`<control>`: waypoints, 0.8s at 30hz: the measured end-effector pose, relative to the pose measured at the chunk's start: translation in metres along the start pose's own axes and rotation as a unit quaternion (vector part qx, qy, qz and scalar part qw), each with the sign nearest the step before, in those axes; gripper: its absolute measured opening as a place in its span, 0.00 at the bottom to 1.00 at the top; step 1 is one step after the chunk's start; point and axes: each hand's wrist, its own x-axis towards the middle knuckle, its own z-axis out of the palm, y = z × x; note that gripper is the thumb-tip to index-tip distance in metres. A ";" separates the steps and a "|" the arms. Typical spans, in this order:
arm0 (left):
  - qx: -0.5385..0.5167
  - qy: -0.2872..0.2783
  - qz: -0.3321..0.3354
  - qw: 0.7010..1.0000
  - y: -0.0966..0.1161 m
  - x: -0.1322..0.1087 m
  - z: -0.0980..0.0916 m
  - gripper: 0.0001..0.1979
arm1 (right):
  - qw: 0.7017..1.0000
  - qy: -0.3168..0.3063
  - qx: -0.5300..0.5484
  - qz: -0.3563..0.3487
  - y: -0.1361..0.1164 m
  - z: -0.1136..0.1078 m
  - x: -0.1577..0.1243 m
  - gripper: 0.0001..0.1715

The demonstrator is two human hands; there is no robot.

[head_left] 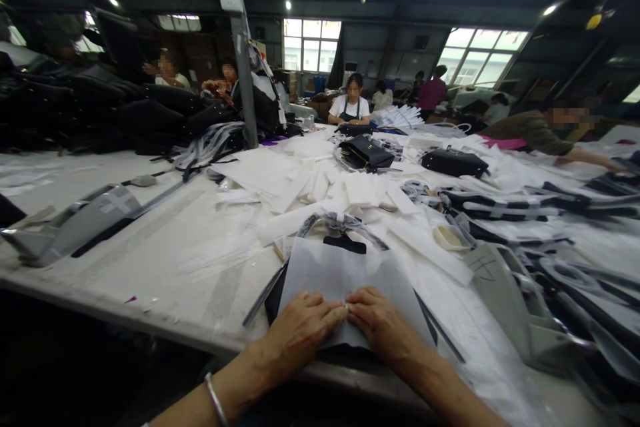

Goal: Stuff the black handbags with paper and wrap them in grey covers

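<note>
A black handbag (274,300) lies near the table's front edge, mostly hidden under a white wrapping sheet (315,267). Its handle (367,230), wrapped in clear plastic, arches out past the sheet's far edge. Over the middle of the sheet, my left hand (310,317) and my right hand (375,313) meet at the fingertips. The fingers of both are closed in a pinch around a tiny spot on the sheet; what they hold there is too small to make out. A bangle circles my left wrist.
Tape dispensers stand left (95,220) and right (515,300). Beyond the bag lie loose white sheets (320,180) and black handbags (367,152). Wrapped straps (500,203) heap up at right. A post (243,60) rises behind; a person (350,107) sits across the table.
</note>
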 end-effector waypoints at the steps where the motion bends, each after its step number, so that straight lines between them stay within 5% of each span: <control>1: -0.006 0.002 0.004 1.000 0.000 0.000 -0.001 0.21 | 1.000 -0.009 -0.010 -0.001 -0.001 -0.002 0.000 0.13; 9: -0.045 -0.019 0.027 0.998 -0.008 0.009 0.002 0.21 | 0.997 -0.038 0.040 0.056 -0.007 -0.012 -0.003 0.16; 14: -0.029 -0.048 0.041 0.998 -0.008 0.017 0.004 0.14 | 0.976 -0.089 0.150 0.127 -0.003 -0.044 0.012 0.17; 17: -0.018 -0.044 0.039 0.998 -0.005 0.019 0.004 0.12 | 0.976 -0.121 0.095 0.153 -0.009 -0.060 0.034 0.19; 24: -0.093 -0.022 -0.009 0.995 -0.006 0.004 0.006 0.16 | 0.985 -0.074 -0.081 0.131 -0.006 -0.018 0.041 0.29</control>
